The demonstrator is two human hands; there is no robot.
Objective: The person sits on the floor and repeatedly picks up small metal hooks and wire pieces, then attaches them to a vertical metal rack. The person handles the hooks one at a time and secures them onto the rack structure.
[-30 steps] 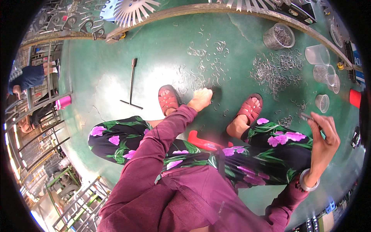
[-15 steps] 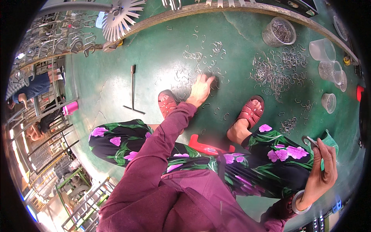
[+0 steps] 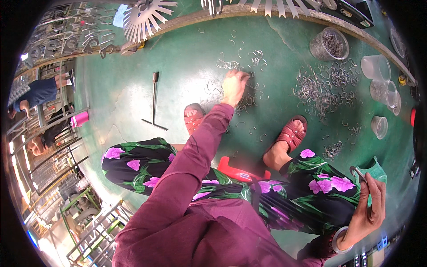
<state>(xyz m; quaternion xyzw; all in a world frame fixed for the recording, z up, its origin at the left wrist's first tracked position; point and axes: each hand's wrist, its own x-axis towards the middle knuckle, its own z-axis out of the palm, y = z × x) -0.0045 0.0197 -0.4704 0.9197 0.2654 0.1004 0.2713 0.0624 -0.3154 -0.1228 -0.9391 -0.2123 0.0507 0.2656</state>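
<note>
My left hand (image 3: 234,89) reaches down among small C-shaped metal rings (image 3: 227,64) scattered over the green floor between my feet. Its fingers are curled together at the tips; whatever they hold is hidden. Out to the right, my right hand (image 3: 368,207) pinches a curved metal ring (image 3: 357,172) between thumb and fingers, beside a green plastic piece (image 3: 376,171). A larger heap of similar rings (image 3: 318,89) lies beyond my right foot, with a smaller cluster (image 3: 332,150) nearer my knee.
Clear tubs, one with rings (image 3: 331,43), stand at the far right. A T-handled tool (image 3: 155,98) lies left. Beneath me shows a red plastic seat (image 3: 242,170). A curved rail (image 3: 187,24) with slotted metal discs (image 3: 147,18) crosses the far side. People are at the left edge.
My left hand has moved slightly away from me and to the right over the scattered rings, its fingers now more curled. The right hand keeps its pinch on the ring, nearly in place.
</note>
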